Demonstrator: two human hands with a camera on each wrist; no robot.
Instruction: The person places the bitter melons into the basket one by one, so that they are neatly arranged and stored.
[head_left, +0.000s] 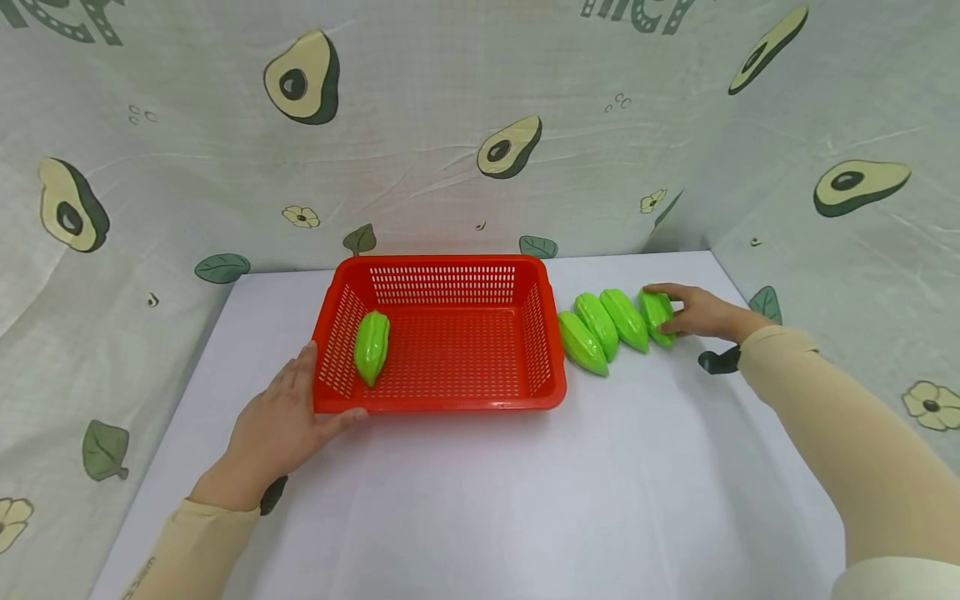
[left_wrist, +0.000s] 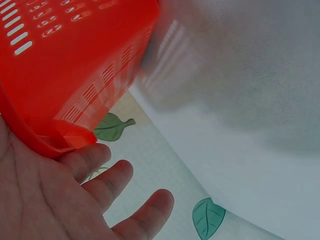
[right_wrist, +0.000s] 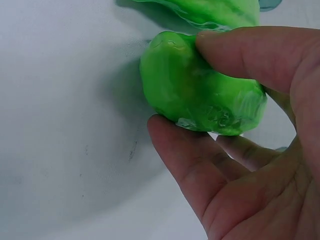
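A red plastic basket [head_left: 442, 403] stands at the back of the white table, with one green star fruit [head_left: 371, 347] lying inside near its left wall. My left hand [head_left: 277, 425] rests against the basket's front left corner, fingers extended along the side and thumb along the front rim. In the left wrist view, fingertips [left_wrist: 159, 206] reach past the basket's edge. On the right, my right hand [head_left: 705, 312] pinches a green star fruit [right_wrist: 200, 90] between thumb and fingers. It is at the right end of a row of star fruits [head_left: 624, 320].
The other star fruits in the row lie side by side, the leftmost one [head_left: 582, 343] close against the basket's right wall. An avocado-print cloth [head_left: 420, 158] hangs behind and beside the table [head_left: 510, 500]. Each wrist carries a small black device [head_left: 720, 360].
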